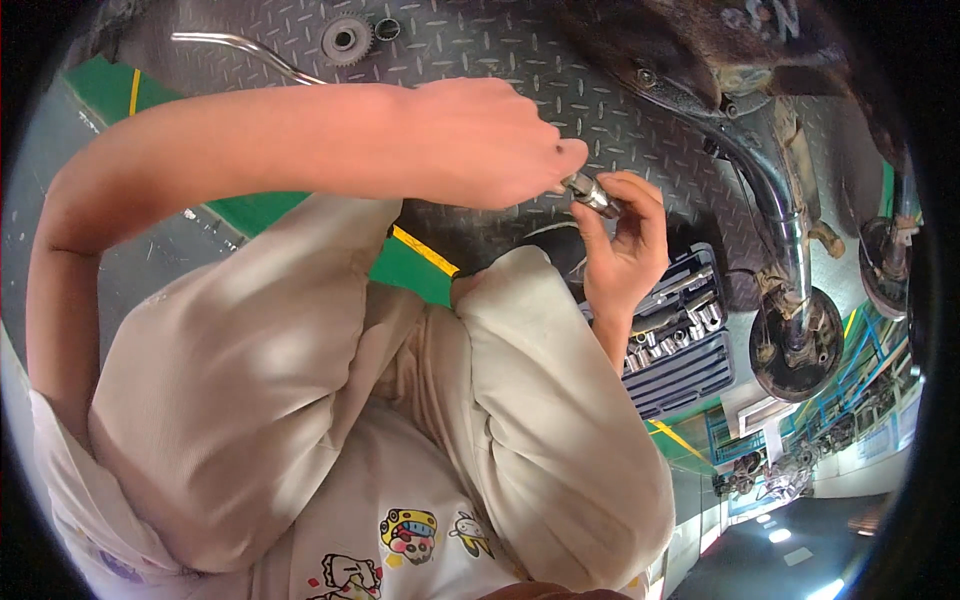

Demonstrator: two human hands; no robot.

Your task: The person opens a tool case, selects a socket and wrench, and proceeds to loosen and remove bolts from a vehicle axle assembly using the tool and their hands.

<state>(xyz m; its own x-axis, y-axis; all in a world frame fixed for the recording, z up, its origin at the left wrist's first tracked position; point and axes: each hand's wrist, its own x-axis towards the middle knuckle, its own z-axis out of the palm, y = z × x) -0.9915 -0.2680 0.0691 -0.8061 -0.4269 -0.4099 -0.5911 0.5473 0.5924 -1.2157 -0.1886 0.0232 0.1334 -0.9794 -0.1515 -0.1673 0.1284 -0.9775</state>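
My left hand [490, 145] reaches across from the left, closed in a fist with its knuckles up. A bent chrome bar [250, 48] passes behind my forearm, in line with this fist, which seems wrapped round it; the middle of the bar is hidden. At the fist's thumb side a silver metal socket [594, 196] meets a short metal end. My right hand [630, 235] pinches the socket between thumb and fingers, close to the left hand. Below the right hand lies an open dark tool case [680, 375] with several sockets [665, 345] in it.
A toothed gear [347, 39] and a small ring [387, 29] lie on the dark tread-plate surface [480, 45]. To the right stands a dirty metal assembly with a tube [785, 190] and a round disc [797, 343]. My bent knees [540, 320] are close below my hands.
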